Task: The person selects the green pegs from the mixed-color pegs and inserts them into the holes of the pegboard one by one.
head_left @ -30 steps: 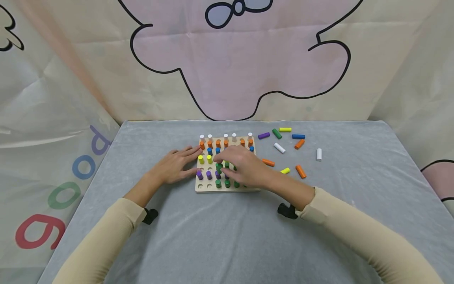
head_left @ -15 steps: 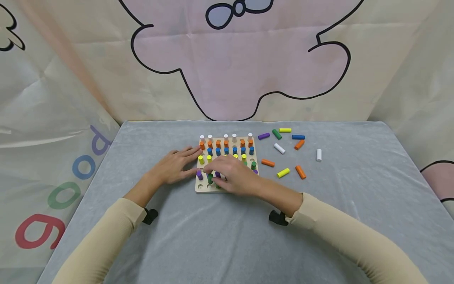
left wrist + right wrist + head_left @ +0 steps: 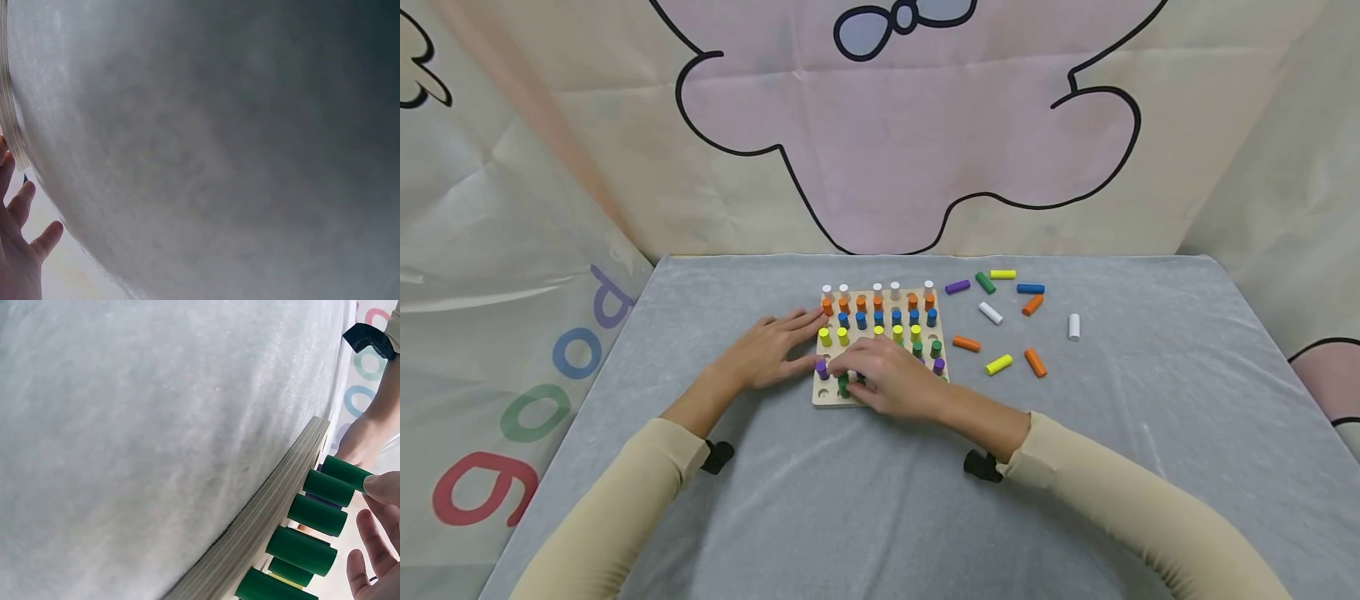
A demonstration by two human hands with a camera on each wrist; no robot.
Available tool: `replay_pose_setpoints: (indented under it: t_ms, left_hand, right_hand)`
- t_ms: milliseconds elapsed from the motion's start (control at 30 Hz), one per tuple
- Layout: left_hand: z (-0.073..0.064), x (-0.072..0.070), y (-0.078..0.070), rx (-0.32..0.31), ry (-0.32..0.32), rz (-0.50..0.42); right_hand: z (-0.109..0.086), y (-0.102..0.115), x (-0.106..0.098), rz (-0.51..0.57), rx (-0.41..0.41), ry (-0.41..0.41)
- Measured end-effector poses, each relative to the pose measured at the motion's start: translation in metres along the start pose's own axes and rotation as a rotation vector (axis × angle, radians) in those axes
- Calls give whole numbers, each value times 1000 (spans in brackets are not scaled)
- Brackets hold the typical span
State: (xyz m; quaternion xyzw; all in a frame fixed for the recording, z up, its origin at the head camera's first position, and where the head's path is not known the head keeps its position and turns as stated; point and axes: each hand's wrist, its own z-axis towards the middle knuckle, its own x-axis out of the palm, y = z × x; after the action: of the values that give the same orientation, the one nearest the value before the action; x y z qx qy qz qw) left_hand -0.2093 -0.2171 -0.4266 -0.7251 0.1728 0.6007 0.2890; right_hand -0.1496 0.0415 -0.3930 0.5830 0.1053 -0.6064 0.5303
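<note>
A wooden pegboard (image 3: 817, 398) carries upright pegs in rows of white, orange, blue, yellow, green and purple. At its near edge, toward the left, my right hand (image 3: 891, 377) pinches a green peg (image 3: 347, 473) between thumb and finger. That peg stands upright at the near row, beside several other green pegs (image 3: 300, 550); its foot is hidden in the right wrist view. My left hand (image 3: 773, 350) rests along the board's left edge with fingers spread. One purple peg (image 3: 822, 370) stands close to its thumb. My right hand covers part of the middle rows.
Loose pegs lie on the grey cloth right of the board, among them a purple peg (image 3: 958, 287), a blue peg (image 3: 1031, 289), a yellow peg (image 3: 999, 364) and an orange peg (image 3: 1035, 362). A white peg (image 3: 1074, 327) lies farthest right. Printed fabric walls surround the table.
My right hand has moved left and toward the near edge, bringing the green peg from the board's middle down to the near row. My left hand has stayed in place.
</note>
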Motion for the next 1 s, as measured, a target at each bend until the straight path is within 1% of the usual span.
replay_pose_setpoints:
  t_ms: [400, 767, 1000]
  left_hand:
    - [0, -1, 1, 10, -5, 0]
    - [1, -2, -1, 6, -1, 3]
    - [-1, 0, 0, 3, -6, 1]
  right_hand:
    - [3, -3, 6, 10, -2, 16]
    - [4, -5, 8, 1, 30, 18]
    - [4, -5, 9, 17, 20, 55]
